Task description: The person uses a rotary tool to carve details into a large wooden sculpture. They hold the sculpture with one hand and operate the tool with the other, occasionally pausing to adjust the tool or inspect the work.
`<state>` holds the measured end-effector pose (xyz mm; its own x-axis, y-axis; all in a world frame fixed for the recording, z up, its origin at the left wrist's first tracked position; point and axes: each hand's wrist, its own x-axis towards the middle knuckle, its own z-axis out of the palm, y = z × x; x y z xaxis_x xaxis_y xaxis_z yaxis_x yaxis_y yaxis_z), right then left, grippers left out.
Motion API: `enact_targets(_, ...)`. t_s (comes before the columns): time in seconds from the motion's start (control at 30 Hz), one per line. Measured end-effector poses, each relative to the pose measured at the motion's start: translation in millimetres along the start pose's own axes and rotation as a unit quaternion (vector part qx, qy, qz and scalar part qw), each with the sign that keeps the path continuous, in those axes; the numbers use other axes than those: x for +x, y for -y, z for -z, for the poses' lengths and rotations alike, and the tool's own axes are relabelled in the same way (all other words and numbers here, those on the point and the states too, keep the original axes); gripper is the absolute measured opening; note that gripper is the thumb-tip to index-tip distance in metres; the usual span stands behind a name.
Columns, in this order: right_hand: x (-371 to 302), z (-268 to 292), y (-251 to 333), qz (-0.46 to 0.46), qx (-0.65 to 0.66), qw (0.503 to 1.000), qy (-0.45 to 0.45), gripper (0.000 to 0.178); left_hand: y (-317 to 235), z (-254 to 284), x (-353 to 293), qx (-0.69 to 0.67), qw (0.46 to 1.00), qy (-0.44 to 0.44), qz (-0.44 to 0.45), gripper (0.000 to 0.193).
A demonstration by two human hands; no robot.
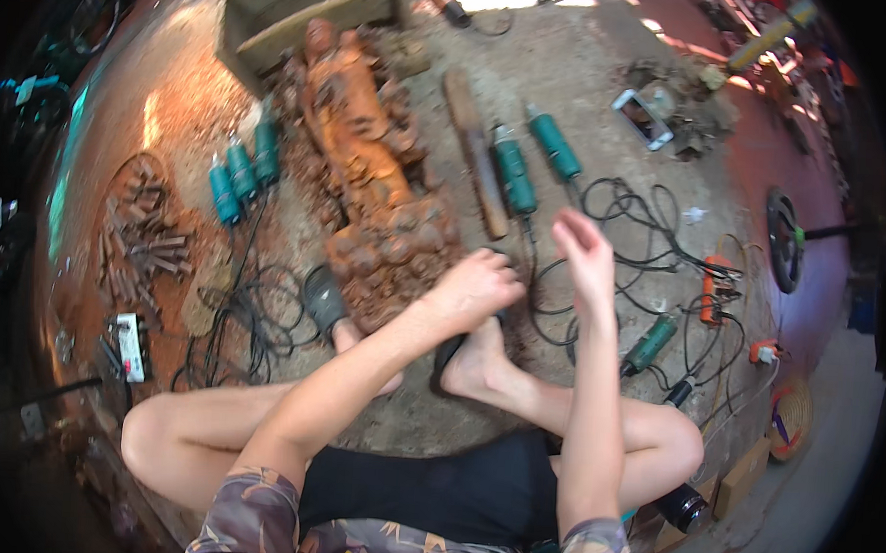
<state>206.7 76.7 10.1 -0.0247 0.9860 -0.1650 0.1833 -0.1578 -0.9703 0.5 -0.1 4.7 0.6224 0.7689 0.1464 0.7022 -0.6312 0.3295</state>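
A reddish-brown carved wooden figure [356, 112] lies in front of me, its knobbly base toward my feet. My left hand [475, 290] is over my right foot, beside the base's near right corner. Its fingers curl under, and whatever they hold, if anything, is hidden. My right hand [586, 259] is raised to the right of it, slightly blurred, fingers stretched and slightly bent, nothing visible in them. Ahead of the hands lie a long wooden stick [474, 153] and two green handheld grinders, one nearer [514, 170] and one farther right [555, 147].
Several green grinders [240, 169] stand left of the carving; another grinder [650, 344] lies right. Black cables [646, 227] tangle across the floor. Bits [145, 231] are piled left. A wooden box [306, 24] backs the carving. A phone [644, 120] and an orange power socket [715, 291] lie right.
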Motion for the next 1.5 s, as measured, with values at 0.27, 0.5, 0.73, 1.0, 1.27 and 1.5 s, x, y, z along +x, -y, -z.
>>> enact_targets(0.27,128,-59,-95,-0.004,-0.285,0.958,0.023,0.085,-93,-21,-55,-0.310,0.943,-0.116,-0.041,0.017)
enact_targets(0.5,141,-72,-89,-0.057,-0.293,0.953,0.054,0.080,-73,9,-47,-0.375,0.916,-0.142,0.022,0.032)
enact_targets(0.73,-18,39,83,-0.161,0.030,0.977,0.139,0.050,-48,29,-15,-0.209,0.927,-0.306,0.056,0.068)
enact_targets(1.0,-189,90,149,0.016,-0.160,0.942,0.294,0.095,-58,50,-21,-0.181,0.928,-0.294,-0.138,0.035)
enact_targets(1.27,-197,90,15,-0.007,0.289,0.893,0.344,0.095,-31,31,-52,-0.202,0.923,-0.304,-0.120,0.035)
enact_targets(1.5,-178,50,50,0.010,0.122,0.952,0.281,0.051,-24,15,-42,-0.166,0.903,-0.388,-0.073,0.035)
